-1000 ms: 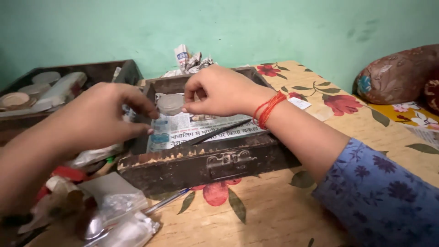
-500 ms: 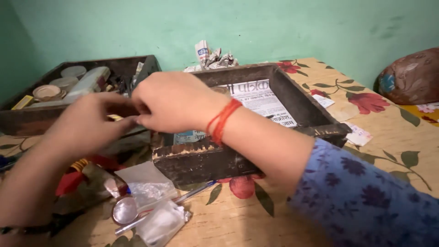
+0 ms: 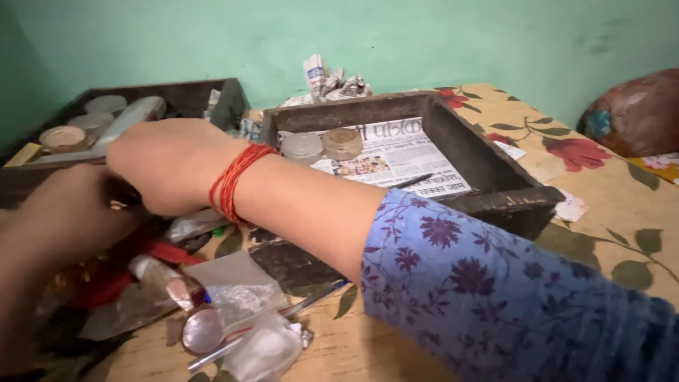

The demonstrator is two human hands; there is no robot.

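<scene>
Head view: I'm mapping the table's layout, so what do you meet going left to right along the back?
Dark tray of round tins → crumpled newspaper → newspaper-lined wooden box holding a clear-lidded jar then a brownish jar → brown floral cushion.

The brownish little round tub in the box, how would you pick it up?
Pinch the brownish round tub by its curved sides, coming straight down from above. It stands upright on the newspaper, touching the clear tub on its left, so take the near and far sides.
</scene>
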